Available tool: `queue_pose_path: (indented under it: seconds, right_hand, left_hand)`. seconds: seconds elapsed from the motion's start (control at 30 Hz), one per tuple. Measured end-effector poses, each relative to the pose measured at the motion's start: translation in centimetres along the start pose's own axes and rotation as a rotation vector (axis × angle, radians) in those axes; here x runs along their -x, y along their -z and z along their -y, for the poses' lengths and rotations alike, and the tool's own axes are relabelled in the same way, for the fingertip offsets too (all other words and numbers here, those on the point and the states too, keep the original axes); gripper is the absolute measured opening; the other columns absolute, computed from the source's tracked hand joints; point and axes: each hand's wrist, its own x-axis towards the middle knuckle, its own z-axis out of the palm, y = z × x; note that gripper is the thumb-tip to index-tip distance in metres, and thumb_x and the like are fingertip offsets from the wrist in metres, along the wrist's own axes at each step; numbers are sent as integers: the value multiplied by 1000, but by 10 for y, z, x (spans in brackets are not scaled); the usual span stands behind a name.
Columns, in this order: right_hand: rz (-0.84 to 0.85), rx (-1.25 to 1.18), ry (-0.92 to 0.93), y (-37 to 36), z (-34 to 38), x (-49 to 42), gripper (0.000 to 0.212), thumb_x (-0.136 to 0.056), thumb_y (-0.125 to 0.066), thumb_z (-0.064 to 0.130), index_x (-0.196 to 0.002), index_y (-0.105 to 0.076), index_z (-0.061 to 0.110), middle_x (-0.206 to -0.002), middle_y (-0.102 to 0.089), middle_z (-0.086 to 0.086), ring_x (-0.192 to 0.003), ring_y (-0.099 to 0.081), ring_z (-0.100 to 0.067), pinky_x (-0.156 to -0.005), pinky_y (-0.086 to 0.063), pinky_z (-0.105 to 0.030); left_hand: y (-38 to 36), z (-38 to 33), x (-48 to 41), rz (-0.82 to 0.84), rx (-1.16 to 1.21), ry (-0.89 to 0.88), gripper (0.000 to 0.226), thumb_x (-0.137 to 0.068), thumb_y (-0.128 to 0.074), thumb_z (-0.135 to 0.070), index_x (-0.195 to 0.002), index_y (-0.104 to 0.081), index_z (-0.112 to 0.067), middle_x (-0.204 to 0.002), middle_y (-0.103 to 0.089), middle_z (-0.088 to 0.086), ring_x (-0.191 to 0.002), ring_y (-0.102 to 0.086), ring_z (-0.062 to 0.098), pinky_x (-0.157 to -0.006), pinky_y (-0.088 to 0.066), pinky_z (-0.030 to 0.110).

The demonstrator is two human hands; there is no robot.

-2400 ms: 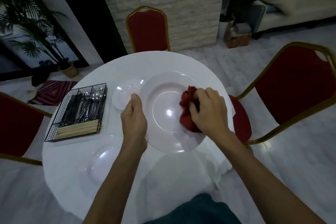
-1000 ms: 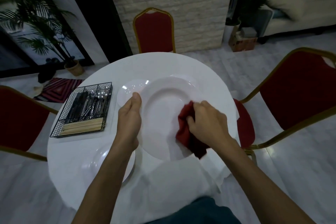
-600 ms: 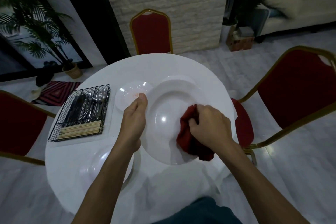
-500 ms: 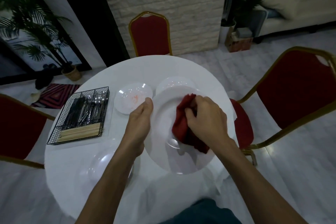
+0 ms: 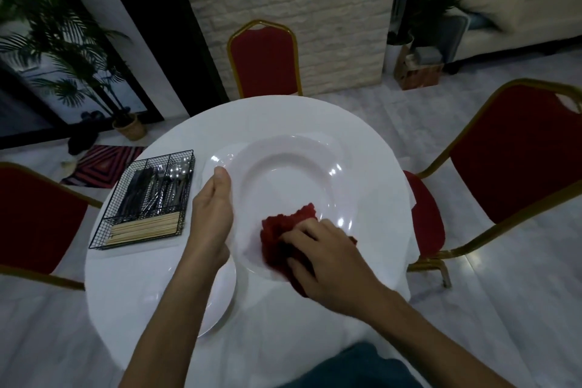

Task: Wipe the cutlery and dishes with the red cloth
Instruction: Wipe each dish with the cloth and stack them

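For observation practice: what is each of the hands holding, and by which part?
The left hand grips the white plate by its left rim; the right hand holds the bunched red cloth against the plate's near side.

the big plate (image 5: 293,179) is over the table's (image 5: 132,287) middle. left of it, the cutlery basket (image 5: 143,203); near-left of it, a second plate (image 5: 217,305); on its near part, the cloth (image 5: 285,227).

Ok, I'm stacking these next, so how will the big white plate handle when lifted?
Probably slippery: the plate shows glossy highlights, and the left hand grips only its rim. Likely rigid and breakable, looking like ceramic. Wide, so one-handed lifts may tilt.
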Motion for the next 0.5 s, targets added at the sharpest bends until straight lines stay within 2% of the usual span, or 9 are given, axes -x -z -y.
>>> queue_pose_path:
  seconds: [0.1,0.17,0.27,0.3,0.37,0.43,0.47,0.5]
  right_hand:
    - [-190,152,-121,14,-26,-7,25,-86,-61,24,-110,-68,26,-106,-62,7,-90,-53,-18,-74,-46,-41]
    - [-296,197,-192,17,-32,-16,23,-85,-68,15,-107,-70,21,-103,-63,2,-87,-54,-20,-71,-45,-40]
    - [-358,238,-249,8,-19,-28,24,-82,-70,7,-106,-69,13,-102,-65,-5,-86,-57,-25,-72,-49,-41]
    - [-358,235,-269,4,-11,-31,25,-81,-70,6,-106,-67,11,-101,-65,-7,-85,-57,-26,-72,-50,-43]
    - [-317,205,-266,-3,9,-30,23,-78,-71,9,-101,-65,9,-94,-64,-9,-78,-57,-26,-69,-51,-40]
    - [-254,172,-221,-8,30,-24,15,-83,-68,18,-96,-65,12,-86,-66,-6,-70,-54,-20,-66,-49,-34]
    - [-208,139,-212,-6,41,-19,13,-87,-67,23,-96,-65,13,-85,-68,-4,-68,-53,-17,-66,-48,-31]
    - [-169,106,-197,-4,50,-17,14,-91,-67,26,-100,-65,15,-88,-69,-2,-70,-55,-15,-70,-49,-29]
  left_hand:
    - [7,-4,0,-7,13,-3,36,-104,-44,-53,-104,-70,-28,-107,-76,-1,-102,-72,22,-90,-58,42]
    - [6,-5,3,3,17,-23,36,-104,-45,-52,-100,-71,-28,-105,-76,-5,-102,-72,19,-92,-58,42]
    - [-1,0,7,28,22,-31,41,-103,-44,-54,-120,-69,-26,-122,-71,-5,-115,-66,18,-104,-51,45]
    - [-4,0,8,27,18,-27,46,-103,-44,-56,-128,-66,-25,-129,-68,-4,-120,-64,19,-108,-48,47]
    - [-7,1,5,19,38,-23,50,-102,-45,-58,-131,-64,-22,-132,-66,-3,-123,-62,21,-109,-47,46]
    - [-7,-3,1,9,42,-48,40,-104,-43,-53,-122,-64,-24,-118,-68,-9,-111,-64,12,-97,-52,33]
    - [-7,-5,-1,16,41,-61,31,-105,-42,-51,-117,-60,-29,-108,-66,-14,-103,-64,8,-87,-51,26]
    - [-9,-7,-1,22,35,-70,28,-106,-41,-50,-118,-58,-32,-103,-63,-18,-99,-62,7,-84,-49,24]
